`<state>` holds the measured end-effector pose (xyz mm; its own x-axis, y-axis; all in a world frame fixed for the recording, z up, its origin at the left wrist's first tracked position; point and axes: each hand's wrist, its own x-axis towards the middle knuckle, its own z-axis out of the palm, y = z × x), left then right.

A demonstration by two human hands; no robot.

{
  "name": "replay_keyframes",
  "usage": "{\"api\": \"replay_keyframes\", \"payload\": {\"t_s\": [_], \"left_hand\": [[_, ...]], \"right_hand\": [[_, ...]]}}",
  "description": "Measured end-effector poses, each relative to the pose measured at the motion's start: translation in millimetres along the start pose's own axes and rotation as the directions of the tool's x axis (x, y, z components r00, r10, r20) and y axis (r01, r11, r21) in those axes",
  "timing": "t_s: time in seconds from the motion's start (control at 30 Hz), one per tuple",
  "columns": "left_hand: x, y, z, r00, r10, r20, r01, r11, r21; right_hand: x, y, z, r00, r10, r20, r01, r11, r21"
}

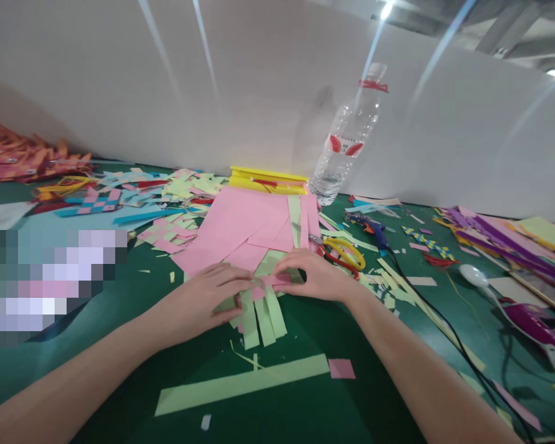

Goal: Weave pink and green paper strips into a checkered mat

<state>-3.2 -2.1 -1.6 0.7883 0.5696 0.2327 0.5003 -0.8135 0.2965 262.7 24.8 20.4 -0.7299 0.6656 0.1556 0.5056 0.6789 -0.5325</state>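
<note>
Light green paper strips [271, 317] fan out before me, with a pink paper strip [277, 280] woven across them. My left hand [208, 299] grips the left side of this weave, its thumb apart below the bent fingers. From the other side, my right hand [319, 274] pinches the end of the pink strip between thumb and fingers. Pink paper sheets [245, 216] lie just beyond both hands. Scissors with yellow and red handles [346, 253] rest behind my right hand. Nearer me lie a long green strip [245, 382] and a small pink square [341, 369].
A clear plastic bottle [346, 145] leans by the white partition [259, 80]. On the right are a blue glue gun [372, 228], its black cord [444, 333] and a purple device [531, 324]. Paper scraps [134, 185] cover the back left. A blurred patch hides the far left.
</note>
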Motion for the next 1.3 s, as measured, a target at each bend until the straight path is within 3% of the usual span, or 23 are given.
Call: {"api": "replay_keyframes", "payload": {"t_s": [0.27,0.37,0.47,0.53,0.67,0.8,1.03,1.17,1.3], "left_hand": [[0,-6,4.1,0.996,-0.042,-0.074,0.044,0.999,0.028],[0,-6,3.5,0.992,-0.034,-0.124,0.039,0.999,0.034],[1,-3,0.8,0.991,-0.052,-0.122,0.055,0.998,0.019],[1,-2,-1.2,0.992,-0.070,-0.109,0.071,0.997,0.004],[0,-1,-3.3,0.985,-0.070,-0.156,0.072,0.997,0.005],[1,-1,-4.5,0.972,-0.039,-0.230,0.044,0.999,0.017],[4,8,-8.9,0.994,0.086,-0.071,-0.083,0.995,0.046],[4,10,-8.9,0.995,0.099,-0.017,-0.098,0.993,0.063],[2,7,-7.4,0.996,0.088,0.026,-0.089,0.994,0.065]], "right_hand": [[1,0,3,0.998,0.015,-0.059,-0.018,0.998,-0.060],[1,2,4,0.978,0.092,-0.185,-0.114,0.987,-0.113],[1,7,7,0.921,0.154,-0.358,-0.235,0.953,-0.194],[1,10,9,0.900,0.147,-0.411,-0.275,0.922,-0.272],[1,14,13,0.922,0.113,-0.370,-0.263,0.884,-0.386],[2,15,15,0.941,0.126,-0.316,-0.249,0.888,-0.387],[4,19,19,0.930,0.096,-0.355,-0.236,0.896,-0.377],[5,19,21,0.918,0.070,-0.390,-0.213,0.916,-0.338],[4,13,17,0.841,0.111,-0.530,-0.214,0.967,-0.137]]}}
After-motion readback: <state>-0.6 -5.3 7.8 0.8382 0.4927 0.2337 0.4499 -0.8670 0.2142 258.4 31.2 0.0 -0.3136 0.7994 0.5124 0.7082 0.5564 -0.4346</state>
